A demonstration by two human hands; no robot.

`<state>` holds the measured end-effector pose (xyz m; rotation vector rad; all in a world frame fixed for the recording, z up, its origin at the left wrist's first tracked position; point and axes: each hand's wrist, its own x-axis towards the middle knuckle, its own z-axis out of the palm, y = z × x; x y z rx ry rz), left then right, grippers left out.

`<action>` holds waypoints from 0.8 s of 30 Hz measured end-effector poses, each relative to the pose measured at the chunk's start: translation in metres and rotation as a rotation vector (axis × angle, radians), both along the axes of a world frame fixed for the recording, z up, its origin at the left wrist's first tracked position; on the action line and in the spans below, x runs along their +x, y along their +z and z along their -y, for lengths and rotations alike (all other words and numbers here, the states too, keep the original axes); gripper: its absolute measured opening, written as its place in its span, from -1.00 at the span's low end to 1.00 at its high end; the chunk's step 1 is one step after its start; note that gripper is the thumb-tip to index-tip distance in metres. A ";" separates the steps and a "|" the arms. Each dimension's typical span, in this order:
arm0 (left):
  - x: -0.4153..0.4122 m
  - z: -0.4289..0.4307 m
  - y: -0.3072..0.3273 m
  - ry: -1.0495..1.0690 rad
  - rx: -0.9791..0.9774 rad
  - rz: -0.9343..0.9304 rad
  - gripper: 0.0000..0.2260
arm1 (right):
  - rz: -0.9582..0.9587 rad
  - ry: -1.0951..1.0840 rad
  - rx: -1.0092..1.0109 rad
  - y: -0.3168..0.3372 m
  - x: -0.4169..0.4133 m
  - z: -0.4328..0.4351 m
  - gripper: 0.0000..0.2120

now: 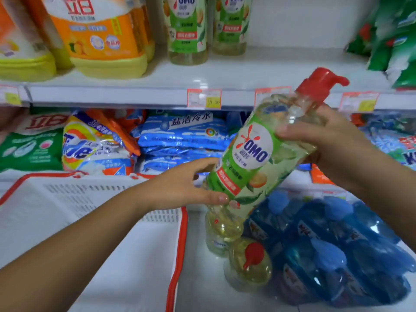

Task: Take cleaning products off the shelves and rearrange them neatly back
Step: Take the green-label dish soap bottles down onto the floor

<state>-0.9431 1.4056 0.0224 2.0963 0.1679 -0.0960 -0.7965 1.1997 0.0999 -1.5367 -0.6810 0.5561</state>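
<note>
Out in front of the shelves, one OMO bottle (254, 158) is held in mid-air, tilted, with its red pump (319, 83) up to the right. Now the left hand (186, 188) grips its lower end, and the right hand (326, 140) wraps the shoulder just under the pump. Two matching bottles (188, 30) stand far back on the upper shelf (135, 93). Two more pump bottles (247, 264) stand near, below the held one, just beside the blue bottles (337, 244). To the left is a white basket (101, 199).
</note>
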 end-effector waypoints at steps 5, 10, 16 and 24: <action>-0.041 -0.023 -0.047 -0.006 0.431 -0.109 -0.16 | 0.214 0.024 -0.216 -0.026 -0.055 -0.009 -0.38; -0.055 -0.040 -0.090 -0.096 0.597 -0.036 -0.34 | 0.383 0.069 -0.306 -0.030 -0.085 -0.017 -0.44; -0.044 -0.038 -0.109 -0.123 0.721 0.004 -0.34 | 0.239 0.051 -0.321 -0.049 -0.100 -0.010 -0.35; -0.045 -0.041 -0.122 -0.047 0.721 0.083 -0.54 | 0.118 0.122 -0.345 -0.127 -0.144 0.001 -0.39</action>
